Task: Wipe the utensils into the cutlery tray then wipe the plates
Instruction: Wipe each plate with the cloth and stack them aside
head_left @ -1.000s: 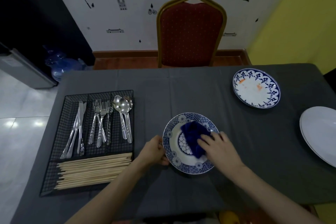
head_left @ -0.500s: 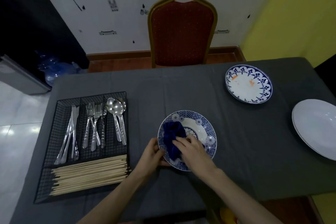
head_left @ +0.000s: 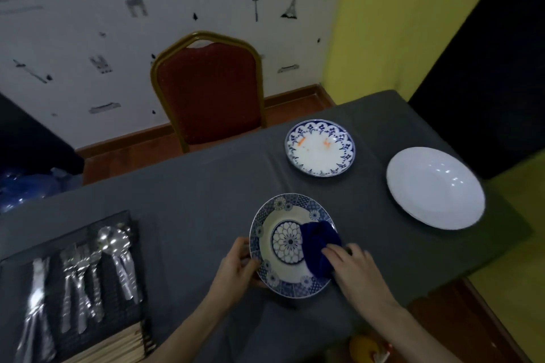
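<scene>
- The grey-clothed table (head_left: 206, 200) carries everything; both forearms reach in over its near edge.
- Far left of the left hand (head_left: 236, 270) sits the cutlery tray (head_left: 118, 289), already loaded with spoons, forks, knives and chopsticks, so the utensil part looks done.
- Beyond and to the right of the right hand (head_left: 352, 267) lies a plain white plate (head_left: 436, 187); straight beyond the hands is a stained plate (head_left: 320, 148) with orange smears, not yet wiped.
- Between the hands is the patterned plate (head_left: 290, 244), tilted a little, its right side covered by the blue cloth (head_left: 320, 247).
- To wipe well, I judge: keep the rim steady and sweep the cloth over the well and round the border.
- Left hand: fingers curled round the plate's left rim, thumb on top, holding it.
- Right hand: palm down, fingers fairly straight, pressing the cloth onto the plate; I cannot tell whether any fingers pinch it.
</scene>
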The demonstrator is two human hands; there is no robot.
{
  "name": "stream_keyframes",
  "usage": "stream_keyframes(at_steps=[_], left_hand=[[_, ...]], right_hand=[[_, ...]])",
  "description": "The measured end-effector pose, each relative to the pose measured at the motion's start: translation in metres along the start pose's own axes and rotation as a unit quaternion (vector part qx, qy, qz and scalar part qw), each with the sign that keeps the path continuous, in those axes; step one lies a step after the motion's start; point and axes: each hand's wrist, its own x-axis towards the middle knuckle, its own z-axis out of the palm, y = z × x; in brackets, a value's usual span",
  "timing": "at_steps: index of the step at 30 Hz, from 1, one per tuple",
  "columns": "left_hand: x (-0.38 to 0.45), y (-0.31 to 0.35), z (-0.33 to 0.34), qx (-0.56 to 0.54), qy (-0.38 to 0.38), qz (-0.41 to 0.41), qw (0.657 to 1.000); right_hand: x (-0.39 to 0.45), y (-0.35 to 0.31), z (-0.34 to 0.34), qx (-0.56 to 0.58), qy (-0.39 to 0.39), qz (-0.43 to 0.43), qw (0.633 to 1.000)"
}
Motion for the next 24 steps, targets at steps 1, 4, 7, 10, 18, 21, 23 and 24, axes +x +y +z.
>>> stream_keyframes(at_steps=[1, 4, 7, 10, 18, 21, 23, 24], left_hand=[[0.006, 0.01, 0.01, 0.007, -0.018, 0.007, 1.0], [0.027, 0.04, 0.046, 0.038, -0.073, 0.034, 0.996], [0.042, 0.059, 0.089, 0.056, -0.128, 0.032, 0.99], [0.053, 0.068, 0.131, 0.042, -0.162, 0.007, 0.986], [0.105, 0.094, 0.224, -0.023, -0.163, 0.014, 0.986], [0.114, 0.096, 0.247, -0.078, -0.147, 0.002, 0.986], [0.121, 0.097, 0.266, -0.112, -0.142, -0.01, 0.983], [0.125, 0.097, 0.276, -0.122, -0.139, -0.013, 0.983]], right_hand=[[0.0, 0.009, -0.004, -0.001, 0.001, 0.015, 1.0], [0.001, 0.04, -0.017, 0.003, 0.003, 0.072, 0.997], [0.001, 0.074, -0.03, 0.012, 0.0, 0.125, 0.992], [-0.001, 0.102, -0.039, 0.039, 0.026, 0.161, 0.986], [-0.013, 0.157, -0.063, 0.159, -0.027, 0.115, 0.98], [-0.018, 0.179, -0.078, 0.146, -0.041, 0.102, 0.983], [-0.02, 0.197, -0.08, 0.106, -0.03, 0.124, 0.986], [-0.02, 0.205, -0.081, 0.071, -0.024, 0.143, 0.987]])
